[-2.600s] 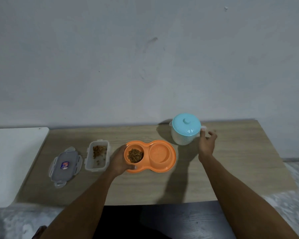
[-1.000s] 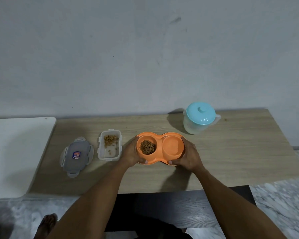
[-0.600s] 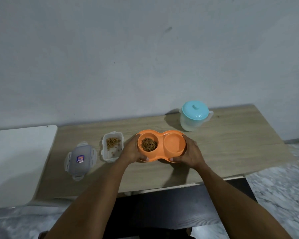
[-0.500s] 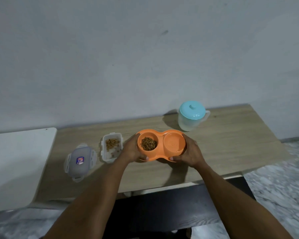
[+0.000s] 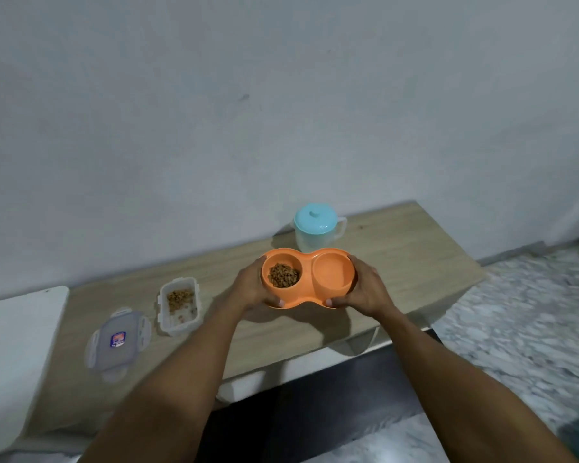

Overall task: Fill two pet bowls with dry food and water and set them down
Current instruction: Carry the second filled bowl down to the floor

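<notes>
An orange double pet bowl [image 5: 310, 290] is held above the wooden table [image 5: 398, 262], level. Its left cup holds brown dry food [image 5: 283, 275]; its right cup [image 5: 332, 271] shows only orange, and I cannot tell if water is in it. My left hand [image 5: 250, 289] grips the bowl's left end, my right hand [image 5: 365, 290] grips its right end, thumbs on the near rim. A clear jug with a turquoise lid [image 5: 316, 230] stands behind the bowl near the wall.
A clear food container [image 5: 179, 305] with a little kibble sits left of the bowl, its grey clip lid [image 5: 117, 342] lying beside it. A white surface [image 5: 10, 355] adjoins the table's left end. Marble floor [image 5: 515, 329] lies to the right, a dark gap below the table's front edge.
My right hand left the jug and took the bowl's right end. Both hands then lifted the bowl off the table, and my view swung to the right.
</notes>
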